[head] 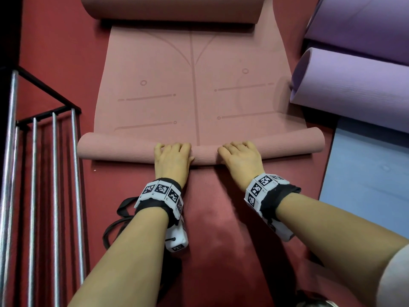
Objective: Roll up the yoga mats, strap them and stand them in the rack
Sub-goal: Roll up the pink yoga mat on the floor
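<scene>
Your dusty-pink rubber yoga mat lies on the dark red floor covering, with only its near end turned into a slim roll. Your left hand and right hand sit side by side at the middle of that roll, fingers curled over its top, so both grip it. Beyond the roll most of the pink mat's length lies flat, and its far end curls up on itself. Judgement: rolling of this mat is at an early stage, and strapping and racking it are not yet begun. A black webbing strap lies on the floor short of the pink mat's near end, toward its left side, unused. To the right of the pink mat lie two rolled lilac foam mats, the nearer just beside its edge, the other behind that. No strap shows on either, and both lie down rather than stand racked. A pale blue flat mat lies off the pink mat's near right corner, unrolled. The steel-barred rack stands to the pink mat's left. Most of the task appears outstanding.
</scene>
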Demonstrator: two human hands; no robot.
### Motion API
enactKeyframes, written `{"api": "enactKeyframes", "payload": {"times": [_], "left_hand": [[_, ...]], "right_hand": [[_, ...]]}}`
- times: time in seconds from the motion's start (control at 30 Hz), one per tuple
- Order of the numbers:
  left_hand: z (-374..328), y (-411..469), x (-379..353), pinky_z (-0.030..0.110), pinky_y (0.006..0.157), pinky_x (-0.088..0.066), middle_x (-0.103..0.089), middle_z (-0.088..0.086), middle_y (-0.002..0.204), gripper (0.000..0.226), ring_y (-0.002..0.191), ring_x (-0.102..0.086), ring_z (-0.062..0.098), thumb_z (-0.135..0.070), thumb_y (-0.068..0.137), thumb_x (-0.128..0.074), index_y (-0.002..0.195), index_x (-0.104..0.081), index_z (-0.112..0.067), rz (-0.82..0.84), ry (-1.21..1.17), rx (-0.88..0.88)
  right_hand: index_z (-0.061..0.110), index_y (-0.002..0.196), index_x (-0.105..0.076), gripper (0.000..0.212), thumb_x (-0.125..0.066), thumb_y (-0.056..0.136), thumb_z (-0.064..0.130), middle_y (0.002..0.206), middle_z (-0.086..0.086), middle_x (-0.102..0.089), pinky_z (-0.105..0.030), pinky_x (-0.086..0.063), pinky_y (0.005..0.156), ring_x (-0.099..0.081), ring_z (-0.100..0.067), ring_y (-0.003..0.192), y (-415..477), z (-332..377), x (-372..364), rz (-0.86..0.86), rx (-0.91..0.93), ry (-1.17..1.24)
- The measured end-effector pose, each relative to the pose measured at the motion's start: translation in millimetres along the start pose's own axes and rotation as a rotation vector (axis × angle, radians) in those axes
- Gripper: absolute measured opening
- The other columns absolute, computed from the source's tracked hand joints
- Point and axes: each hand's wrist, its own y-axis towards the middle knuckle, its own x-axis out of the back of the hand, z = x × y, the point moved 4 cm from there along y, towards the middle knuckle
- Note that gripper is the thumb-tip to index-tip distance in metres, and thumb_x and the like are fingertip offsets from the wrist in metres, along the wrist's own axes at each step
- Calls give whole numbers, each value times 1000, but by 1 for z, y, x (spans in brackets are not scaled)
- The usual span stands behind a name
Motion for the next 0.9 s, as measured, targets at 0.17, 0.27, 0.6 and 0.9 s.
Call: {"api": "enactKeyframes", "payload": {"times": [0.17,0.27,0.6,0.9], "left_hand": [[1,-9,3,42,95,-20,-59,11,121,50,115,-54,31,-48,57,-80,92,-67,-14,8,-14,-9],[1,-5,4,42,97,-16,-52,15,124,61,116,-46,35,-47,52,-84,102,-65,-18,66,4,58],[6,21,-9,39,85,-24,-68,9,81,52,76,-63,29,-28,67,-80,115,-64,-16,3,77,-20],[3,35,-8,42,95,-18,-64,9,115,19,113,-54,31,-12,79,-68,96,-67,-20,-38,-16,34]], "right_hand": [[12,83,-65,19,-48,75,8,83,-5,-70,-33,-35,78,-66,-24,75,-4,1,-7,-29,-5,37],[11,85,-63,23,-42,76,8,71,-5,-66,-33,-32,77,-64,-24,66,8,-3,-11,28,-12,71],[13,86,-68,20,-51,78,19,104,-12,-67,-40,-31,87,-64,-29,88,29,-9,-7,55,-126,4],[17,88,-66,40,-84,53,19,64,1,-63,-34,-32,86,-61,-22,59,41,-19,-4,83,-130,-62]]}}
